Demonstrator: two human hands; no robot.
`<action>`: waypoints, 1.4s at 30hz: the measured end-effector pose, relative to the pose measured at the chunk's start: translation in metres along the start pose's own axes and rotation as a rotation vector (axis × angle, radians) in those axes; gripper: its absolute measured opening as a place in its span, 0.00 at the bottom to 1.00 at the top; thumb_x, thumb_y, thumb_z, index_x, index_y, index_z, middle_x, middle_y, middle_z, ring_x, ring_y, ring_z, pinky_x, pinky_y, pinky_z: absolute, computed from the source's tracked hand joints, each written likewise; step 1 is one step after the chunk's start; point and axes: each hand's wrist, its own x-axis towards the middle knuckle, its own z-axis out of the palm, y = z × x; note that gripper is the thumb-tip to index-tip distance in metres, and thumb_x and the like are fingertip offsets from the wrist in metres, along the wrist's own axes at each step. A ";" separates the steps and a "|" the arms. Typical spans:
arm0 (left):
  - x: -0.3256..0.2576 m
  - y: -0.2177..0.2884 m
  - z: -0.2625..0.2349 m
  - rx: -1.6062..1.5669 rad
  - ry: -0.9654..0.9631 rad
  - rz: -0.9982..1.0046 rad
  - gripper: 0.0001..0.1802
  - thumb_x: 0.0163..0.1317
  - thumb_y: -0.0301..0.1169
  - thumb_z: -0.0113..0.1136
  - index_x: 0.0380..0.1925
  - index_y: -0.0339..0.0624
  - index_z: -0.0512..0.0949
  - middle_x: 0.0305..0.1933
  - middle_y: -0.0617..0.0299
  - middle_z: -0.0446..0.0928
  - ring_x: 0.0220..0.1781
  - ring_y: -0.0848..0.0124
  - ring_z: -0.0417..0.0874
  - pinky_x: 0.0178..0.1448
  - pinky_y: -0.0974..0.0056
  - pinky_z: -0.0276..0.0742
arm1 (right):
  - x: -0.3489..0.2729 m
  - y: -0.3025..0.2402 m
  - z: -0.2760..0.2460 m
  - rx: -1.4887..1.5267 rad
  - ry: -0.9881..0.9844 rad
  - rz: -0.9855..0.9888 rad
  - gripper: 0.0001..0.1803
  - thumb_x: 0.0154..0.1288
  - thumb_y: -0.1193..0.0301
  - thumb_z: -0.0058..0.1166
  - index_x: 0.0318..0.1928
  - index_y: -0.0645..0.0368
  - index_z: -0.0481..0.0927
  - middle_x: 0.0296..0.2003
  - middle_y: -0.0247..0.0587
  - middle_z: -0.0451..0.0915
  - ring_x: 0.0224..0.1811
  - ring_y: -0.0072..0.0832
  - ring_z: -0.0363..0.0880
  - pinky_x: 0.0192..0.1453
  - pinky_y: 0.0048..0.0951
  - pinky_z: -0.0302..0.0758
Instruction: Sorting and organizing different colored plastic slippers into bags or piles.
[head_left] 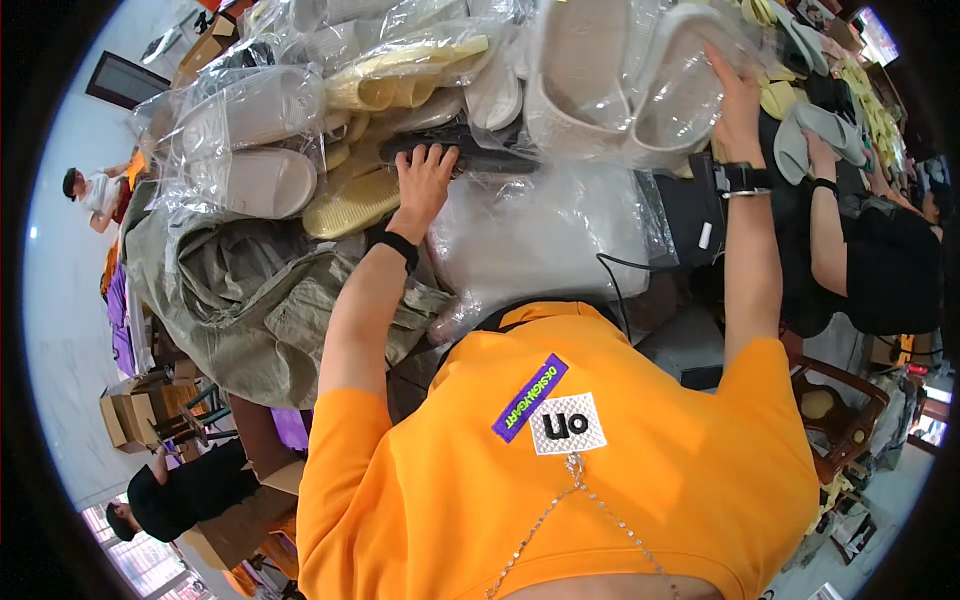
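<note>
My right hand (738, 105) grips the right edge of a pair of off-white slippers (578, 70) in a clear plastic bag, at the far middle of the table. Its fingers lie over the side of the right slipper. My left hand (424, 182) is open, its fingers a little spread, resting on a dark slipper (480, 148) at the near edge of the pile. Beside it lies a yellow slipper (350, 205). A stack of clear plastic bags (540, 225) lies between my hands, close to my body.
Bagged white slippers (250, 180) and yellow slippers (390, 85) heap up on the left. An olive cloth (220, 300) hangs at the near left. On the right, a co-worker's hand (822, 155) holds a grey-green slipper (795, 140). A black cable (620, 265) crosses near the bags.
</note>
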 end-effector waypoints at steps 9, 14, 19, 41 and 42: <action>0.029 -0.033 -0.060 -0.210 0.085 -0.061 0.24 0.41 0.32 0.63 0.43 0.50 0.71 0.40 0.64 0.73 0.45 0.63 0.71 0.49 0.56 0.62 | -0.016 0.002 -0.082 0.120 0.242 0.264 0.22 0.60 0.65 0.53 0.52 0.60 0.70 0.48 0.37 0.74 0.49 0.29 0.73 0.54 0.31 0.69; 0.039 -0.084 -0.047 -0.162 0.084 -0.291 0.21 0.51 0.37 0.59 0.45 0.46 0.68 0.43 0.59 0.73 0.46 0.58 0.74 0.43 0.51 0.69 | -0.035 0.031 -0.100 0.223 0.182 0.468 0.19 0.61 0.63 0.53 0.50 0.57 0.71 0.46 0.35 0.75 0.48 0.26 0.73 0.53 0.29 0.70; 0.057 -0.089 -0.028 -0.001 0.015 -0.432 0.25 0.52 0.38 0.59 0.48 0.43 0.64 0.45 0.54 0.72 0.48 0.54 0.74 0.47 0.51 0.69 | -0.048 0.039 -0.087 0.246 0.049 0.529 0.19 0.61 0.61 0.53 0.51 0.54 0.71 0.46 0.31 0.75 0.48 0.23 0.74 0.53 0.28 0.70; 0.048 -0.020 -0.124 -1.236 -0.404 -0.177 0.36 0.52 0.31 0.60 0.61 0.42 0.59 0.61 0.50 0.64 0.61 0.62 0.66 0.62 0.61 0.60 | -0.049 0.014 -0.009 -0.298 -0.667 0.558 0.24 0.58 0.76 0.54 0.55 0.64 0.65 0.45 0.36 0.76 0.47 0.22 0.74 0.51 0.20 0.70; 0.054 -0.010 -0.126 -1.363 -0.338 -0.146 0.34 0.54 0.29 0.58 0.62 0.41 0.58 0.61 0.52 0.64 0.61 0.65 0.65 0.61 0.62 0.60 | -0.050 0.014 0.003 -0.304 -0.645 0.591 0.27 0.57 0.76 0.54 0.57 0.65 0.61 0.46 0.37 0.75 0.48 0.23 0.74 0.53 0.21 0.69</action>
